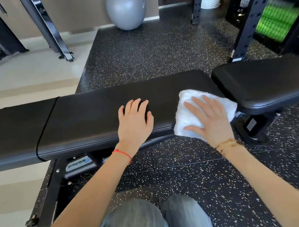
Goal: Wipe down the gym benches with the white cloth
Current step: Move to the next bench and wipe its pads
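A black padded gym bench (84,116) runs across the view from left to right, with a separate seat pad (261,85) at its right end. The white cloth (186,115) lies folded over the right end of the long pad, hanging a little over the near edge. My right hand (210,117) presses flat on the cloth with fingers spread. My left hand (135,120) rests on the bare pad just left of the cloth, fingers slightly bent, holding nothing.
Speckled black rubber flooring (151,54) lies beyond and under the bench. A grey exercise ball (125,7) stands at the back. A black rack upright (250,19) rises at the right, machine frames (49,30) at the left. My knees (153,218) are below.
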A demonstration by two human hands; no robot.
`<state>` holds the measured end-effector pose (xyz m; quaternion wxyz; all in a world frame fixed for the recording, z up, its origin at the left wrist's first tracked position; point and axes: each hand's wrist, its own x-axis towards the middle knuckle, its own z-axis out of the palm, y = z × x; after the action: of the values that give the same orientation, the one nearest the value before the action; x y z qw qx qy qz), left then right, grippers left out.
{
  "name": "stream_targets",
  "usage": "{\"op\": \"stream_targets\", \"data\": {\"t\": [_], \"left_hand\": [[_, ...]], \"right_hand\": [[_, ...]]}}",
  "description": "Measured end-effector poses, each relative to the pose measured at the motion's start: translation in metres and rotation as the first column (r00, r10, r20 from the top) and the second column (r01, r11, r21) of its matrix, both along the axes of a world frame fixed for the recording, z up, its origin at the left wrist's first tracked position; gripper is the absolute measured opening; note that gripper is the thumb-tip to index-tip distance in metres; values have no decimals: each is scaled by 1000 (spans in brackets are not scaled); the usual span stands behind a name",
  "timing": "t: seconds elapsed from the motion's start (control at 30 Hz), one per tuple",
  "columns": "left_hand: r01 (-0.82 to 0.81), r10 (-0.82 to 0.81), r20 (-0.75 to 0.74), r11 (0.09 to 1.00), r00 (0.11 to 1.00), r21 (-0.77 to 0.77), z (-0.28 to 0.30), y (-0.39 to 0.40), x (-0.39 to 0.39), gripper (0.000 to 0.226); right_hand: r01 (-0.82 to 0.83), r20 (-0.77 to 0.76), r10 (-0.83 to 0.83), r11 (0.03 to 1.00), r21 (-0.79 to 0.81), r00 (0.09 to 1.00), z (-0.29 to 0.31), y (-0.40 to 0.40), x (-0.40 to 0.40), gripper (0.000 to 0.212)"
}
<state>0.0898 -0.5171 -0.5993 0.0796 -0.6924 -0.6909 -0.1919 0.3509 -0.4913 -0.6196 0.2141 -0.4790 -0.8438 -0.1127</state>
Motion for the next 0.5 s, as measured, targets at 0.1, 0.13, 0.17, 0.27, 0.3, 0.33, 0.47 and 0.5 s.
{"op": "stream_targets", "data": {"t": [0.1,0.13,0.17,0.27,0.3,0.33,0.47,0.5], "left_hand": [[-6,7,-9,1000,1000,26,-2,1,-1,53],[-3,4,-11,1000,1000,26,-2,1,-1,53],[-1,2,-12,1000,1000,23,-3,1,-2,53],[-2,2,-1,1000,1000,20,-3,-1,-3,54],[-1,1,-4,1000,1000,19,-2,-1,-3,54],[1,-1,-11,1000,1000,20,-2,-1,-3,54],[0,1,-19,1000,1000,14,-2,0,-4,52],[-7,7,-26,1000,1000,17,-2,0,-3,52]], "right_hand": [[-25,55,28,998,-54,998,4,-2,-11,72],[-47,98,54,996,-76,994,6,-1,-19,73],[-74,137,87,993,-96,987,8,-1,-26,75],[-115,175,137,985,-127,975,11,5,-27,75],[-99,167,122,985,-139,978,11,7,-19,74],[-65,142,85,988,-139,986,11,9,-10,73],[99,11,-98,983,-153,995,13,13,2,69],[123,3,-124,979,-162,992,15,12,-6,69]]}}
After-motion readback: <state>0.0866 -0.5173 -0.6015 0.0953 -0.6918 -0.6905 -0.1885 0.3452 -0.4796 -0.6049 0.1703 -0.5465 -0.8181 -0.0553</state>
